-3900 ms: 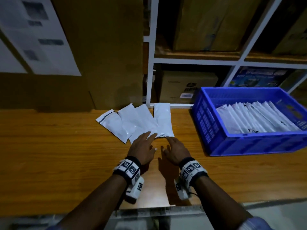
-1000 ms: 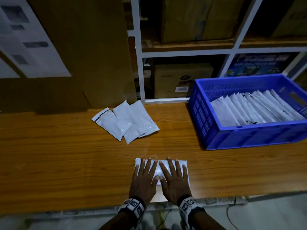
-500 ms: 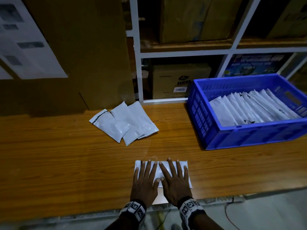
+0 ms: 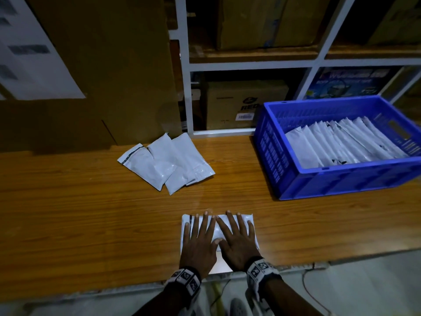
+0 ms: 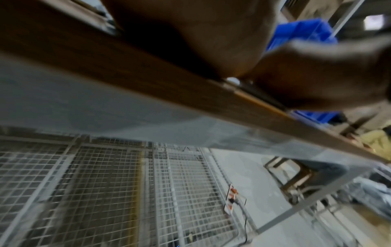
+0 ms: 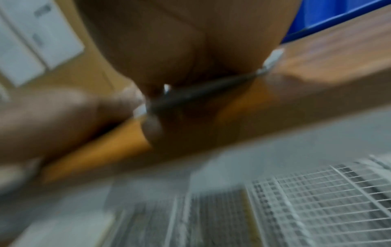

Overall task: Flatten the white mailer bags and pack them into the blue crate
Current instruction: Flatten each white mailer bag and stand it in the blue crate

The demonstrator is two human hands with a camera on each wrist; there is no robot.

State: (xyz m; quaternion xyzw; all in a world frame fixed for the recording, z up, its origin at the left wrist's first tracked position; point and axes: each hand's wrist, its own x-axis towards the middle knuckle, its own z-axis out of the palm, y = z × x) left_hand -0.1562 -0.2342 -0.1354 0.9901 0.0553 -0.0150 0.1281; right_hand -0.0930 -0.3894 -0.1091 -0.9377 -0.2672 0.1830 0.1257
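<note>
Two flat palms are doing the work right now: my left hand (image 4: 197, 244) and my right hand (image 4: 237, 241) lie side by side on one white plastic mailer bag (image 4: 247, 218) near the front edge of the brown wood-grain table (image 4: 91, 213). Fingers on both hands are straight and spread, pressing down, gripping nothing. My thumbs meet near the middle of the bag.

I judge this to be the flattening step for this one bag. It looks nearly done, since the plastic showing around my fingers lies smooth and low against the wood. The bag is a wide rectangle, glossy, with a dark strip visible along its left end. Most of it is hidden under my hands, so I cannot tell whether any air pocket remains beneath them.

The next move calls for lifting the bag by an edge without puffing it up again, then carrying it to the right and back, to the blue slatted plastic crate (image 4: 341, 181). That crate holds a row of white flattened bags (image 4: 341, 142) leaning on one another, with room at the near left side of the row. Sliding the new one in there at the same lean seems best.

Three more white mailer bags (image 4: 166, 163) wait in an overlapping pile further back on the table, well apart from my hands. Both wrist views are blurred and show only my skin and the table edge.
</note>
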